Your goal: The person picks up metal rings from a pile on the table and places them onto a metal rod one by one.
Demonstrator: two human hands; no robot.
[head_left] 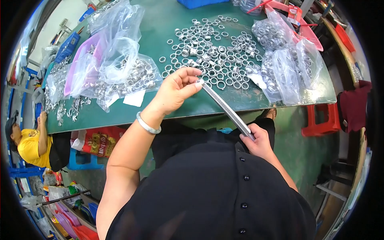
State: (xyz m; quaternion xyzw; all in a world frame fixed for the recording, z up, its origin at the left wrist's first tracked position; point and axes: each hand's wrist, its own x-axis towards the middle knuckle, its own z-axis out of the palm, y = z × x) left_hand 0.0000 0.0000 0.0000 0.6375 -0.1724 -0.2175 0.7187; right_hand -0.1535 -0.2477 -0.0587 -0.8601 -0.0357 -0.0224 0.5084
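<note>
Firstly, a purple basket (81,53) stands on the green table (159,34). Next, the person's left hand (176,91) pinches, with fingers held narrow, the upper end of a metal stick (227,109), which slants across the table edge, near loose rings (221,66), to the right hand (259,141), whose fingers are wrapped around its lower end.

Shirt (192,188): was plain black, filled the frame's lower middle. Buttons (246,178): were round, shiny, black, ran in a row right of centre. Bangle (147,125): was pale, smooth, circled the left wrist, left of centre. Trousers (168,140): were black.
</note>
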